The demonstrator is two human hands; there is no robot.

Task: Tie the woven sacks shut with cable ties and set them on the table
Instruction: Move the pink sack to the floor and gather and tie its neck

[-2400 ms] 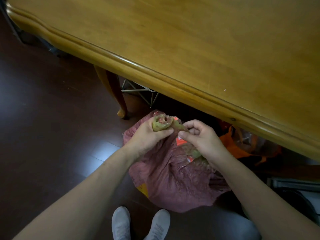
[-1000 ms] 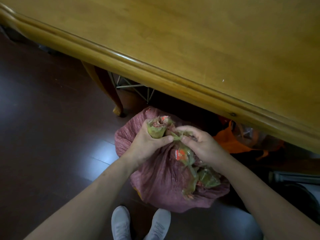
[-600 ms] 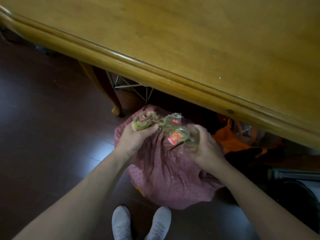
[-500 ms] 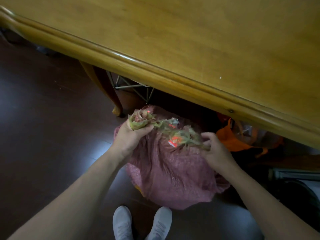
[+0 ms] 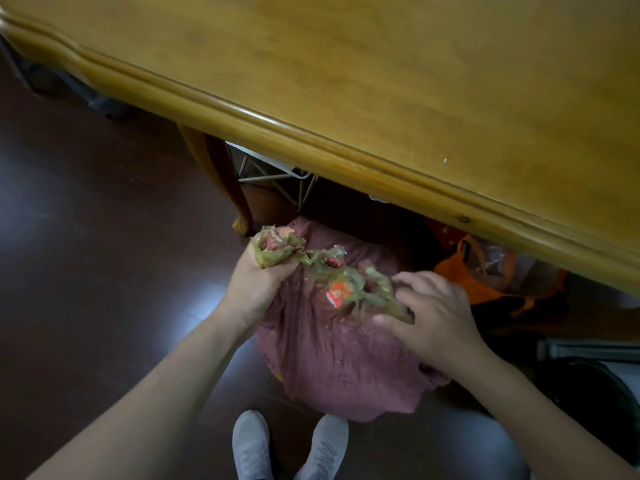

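Dark floor (image 5: pixel 86 254) is showing beside the wooden table (image 5: pixel 381 81), and a reddish woven sack (image 5: pixel 339 358) is sitting on it, just under the table's edge, in front of grey shoes (image 5: pixel 287 448). The left hand (image 5: pixel 256 285) is clenching the sack's bunched mouth (image 5: pixel 277 245), while the right hand (image 5: pixel 436 313) is pinching the twisted greenish tail (image 5: pixel 367 289) trailing from it between thumb and fingers. An orange bag (image 5: pixel 485 271) is lying nearby.

The left hand (image 5: pixel 256 285) grips the bunched mouth of the sack (image 5: pixel 339 362); the right hand (image 5: pixel 433 317) pinches its twisted neck, beside the desk (image 5: pixel 381 81).
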